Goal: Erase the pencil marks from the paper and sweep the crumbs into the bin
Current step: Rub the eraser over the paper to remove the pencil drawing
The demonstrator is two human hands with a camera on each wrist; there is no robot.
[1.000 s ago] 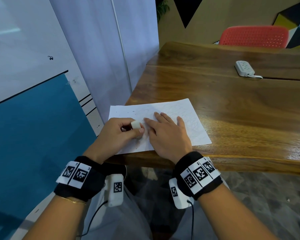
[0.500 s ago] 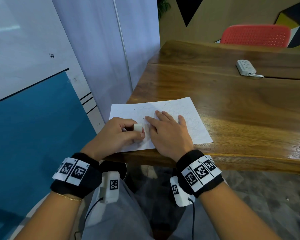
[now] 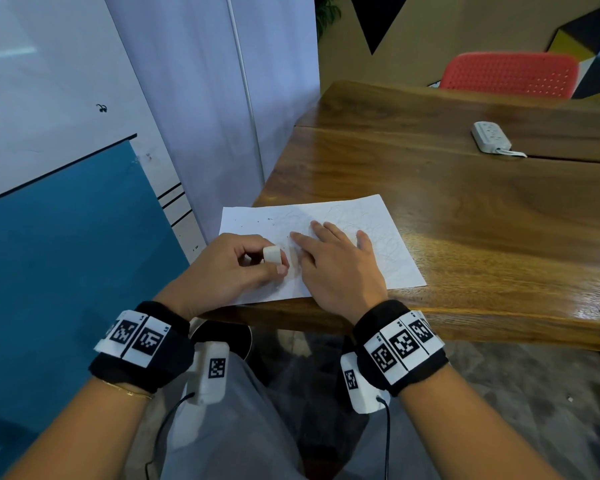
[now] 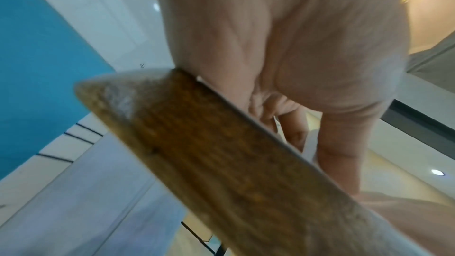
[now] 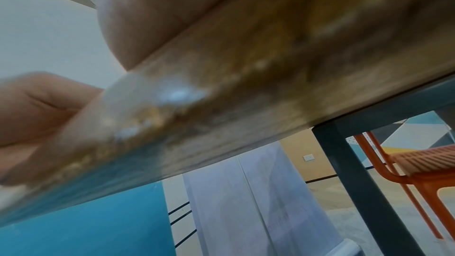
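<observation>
A white sheet of paper (image 3: 378, 237) with faint pencil lines lies at the near left corner of the wooden table (image 3: 465, 209). Dark eraser crumbs (image 3: 264, 221) speckle its far left part. My left hand (image 3: 236, 268) pinches a small white eraser (image 3: 271, 254) between thumb and fingers, pressed onto the paper near its left edge. My right hand (image 3: 333, 258) lies flat on the paper just right of the eraser, fingers straight and spread. The wrist views show mostly the table's edge (image 4: 209, 153) and blurred skin. No bin is recognisable.
A white power strip (image 3: 492, 137) with a cable lies far right on the table. A red chair (image 3: 510, 76) stands behind the table. A white and blue wall panel (image 3: 66, 237) runs close along my left. My lap is under the table's edge.
The left hand with the eraser has slid slightly toward me on the paper. The right hand stays flat in the same place.
</observation>
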